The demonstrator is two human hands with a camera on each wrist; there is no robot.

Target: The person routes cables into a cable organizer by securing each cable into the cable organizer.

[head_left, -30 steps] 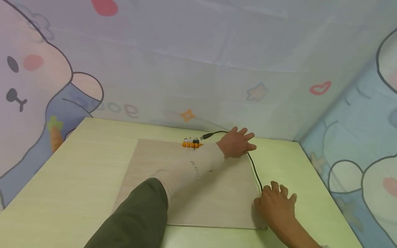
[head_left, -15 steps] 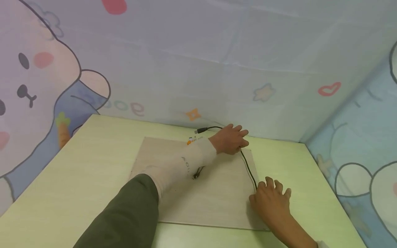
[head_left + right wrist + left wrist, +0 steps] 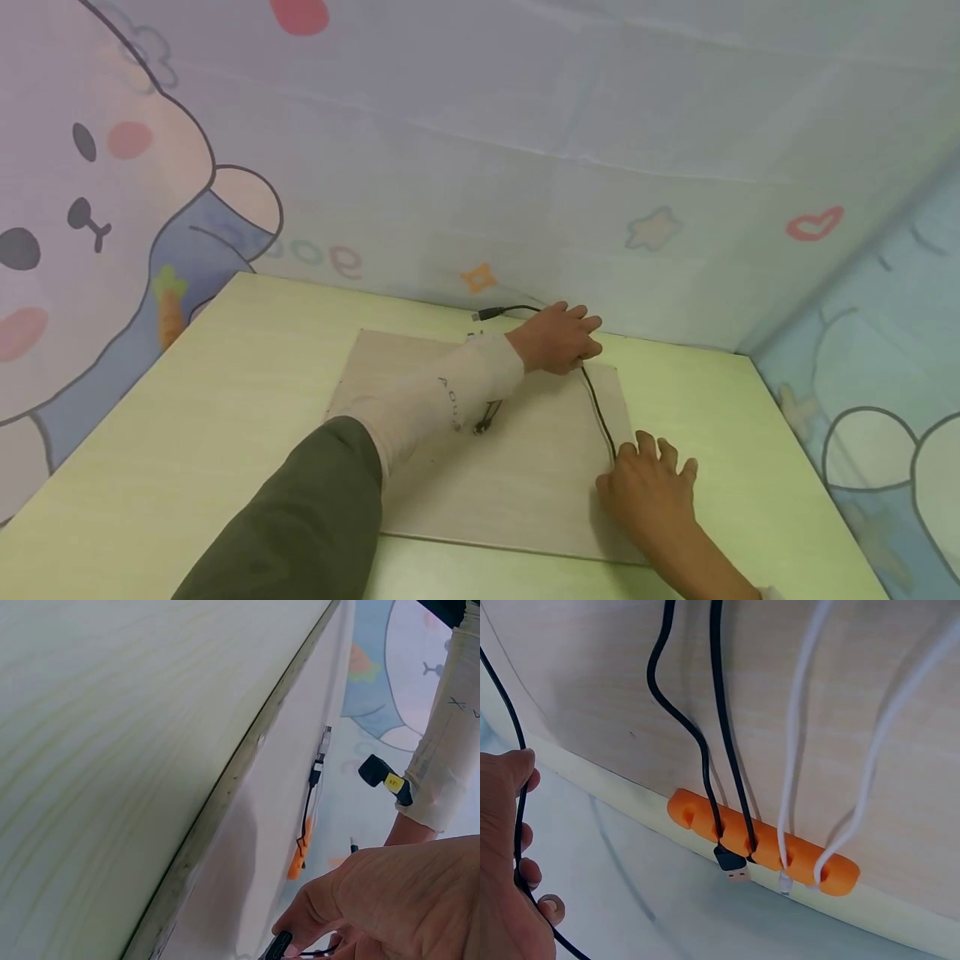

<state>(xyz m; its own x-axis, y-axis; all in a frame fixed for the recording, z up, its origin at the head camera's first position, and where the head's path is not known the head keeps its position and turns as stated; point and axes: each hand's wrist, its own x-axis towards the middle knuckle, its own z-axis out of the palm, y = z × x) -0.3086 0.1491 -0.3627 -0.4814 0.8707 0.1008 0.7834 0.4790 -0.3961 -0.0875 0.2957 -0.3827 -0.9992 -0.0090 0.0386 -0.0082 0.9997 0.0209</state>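
My left hand (image 3: 558,337) holds a black USB cable (image 3: 596,404) near the far right corner of the beige board (image 3: 525,483). In the left wrist view, that cable runs between thumb and fingers of the left hand (image 3: 510,847). Its USB plug (image 3: 491,313) points left, beyond the board's far edge. My right hand (image 3: 648,487) is at the board's right side; in the right wrist view, it pinches the cable's black end connector (image 3: 279,945). An orange cable clip (image 3: 802,859) on the far edge carries two black cables (image 3: 724,712) and two white cables (image 3: 795,735). In the head view, the left sleeve mostly hides the clip.
The board lies on a pale yellow-green table (image 3: 172,400). A printed cloth (image 3: 420,208) rises behind it. A black cable connector (image 3: 482,427) lies on the board under the left forearm. A small black camera (image 3: 382,776) is strapped to the left wrist.
Both hands have shifted left with the black cable, mostly in the first half second. The left sleeve now covers more of the orange clip. The head view has turned slightly left.
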